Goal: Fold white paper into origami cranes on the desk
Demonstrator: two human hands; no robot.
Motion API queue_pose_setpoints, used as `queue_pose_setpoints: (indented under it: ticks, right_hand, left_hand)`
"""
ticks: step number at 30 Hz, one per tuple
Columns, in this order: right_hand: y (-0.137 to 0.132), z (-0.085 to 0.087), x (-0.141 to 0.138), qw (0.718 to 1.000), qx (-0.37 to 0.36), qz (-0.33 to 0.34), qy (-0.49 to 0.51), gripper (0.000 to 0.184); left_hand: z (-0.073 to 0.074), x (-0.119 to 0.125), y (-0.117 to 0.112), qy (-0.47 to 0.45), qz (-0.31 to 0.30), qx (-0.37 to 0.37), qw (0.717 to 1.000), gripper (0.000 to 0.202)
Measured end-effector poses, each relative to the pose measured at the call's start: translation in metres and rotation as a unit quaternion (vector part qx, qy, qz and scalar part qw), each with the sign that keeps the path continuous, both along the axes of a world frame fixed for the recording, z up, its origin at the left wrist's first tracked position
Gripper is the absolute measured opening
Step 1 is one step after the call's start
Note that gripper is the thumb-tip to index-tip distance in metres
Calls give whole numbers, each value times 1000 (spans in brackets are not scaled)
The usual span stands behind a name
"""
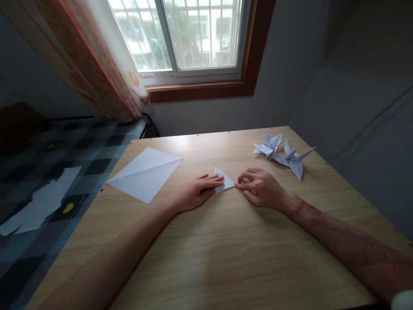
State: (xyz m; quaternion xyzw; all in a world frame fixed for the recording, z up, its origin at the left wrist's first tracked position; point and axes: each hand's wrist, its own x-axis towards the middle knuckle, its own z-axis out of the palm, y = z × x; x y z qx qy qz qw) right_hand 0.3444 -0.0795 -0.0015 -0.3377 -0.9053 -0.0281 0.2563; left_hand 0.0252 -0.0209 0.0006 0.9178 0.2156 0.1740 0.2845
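A small folded white paper triangle (225,180) lies on the wooden table (226,249) between my hands. My left hand (196,192) rests flat on its left part, fingers stretched out and pressing it down. My right hand (260,188) is curled, its fingertips pinched at the triangle's right tip. A larger white paper square (145,173) with a diagonal crease lies flat to the left of my left hand.
Two folded white paper cranes (284,154) sit at the table's far right. A bed with a dark checked cover (48,181) and white paper scraps (38,202) is on the left. A window (193,34) and a curtain (103,73) stand behind.
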Motion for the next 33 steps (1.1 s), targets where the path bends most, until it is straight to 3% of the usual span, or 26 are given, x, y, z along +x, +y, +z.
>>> queue_pose_setpoints:
  ticks: [6,11,15,20,27,33]
  right_hand:
    - [3,-4,-1,999,24,34,20,32]
    - [2,-5,-4,998,20,46,28,31]
    - [1,-5,-6,998,8,56,17,38]
    - [3,-1,-4,998,-27,47,33,37]
    - [2,0,-3,999,-3,47,22,31]
    - [0,-4,-8,998,30,52,26,30]
  left_hand:
    - [7,-3,2,-27,-18,-34,999,47]
    - [-1,9,-3,-71,51,7,996,25]
    - [-9,14,-4,-91,79,32,992,21]
    - [-8,13,-5,-68,94,82,990,23]
    - [-3,14,-11,-34,111,144,983,23]
    - [-2,26,-20,-4,184,168,968,20]
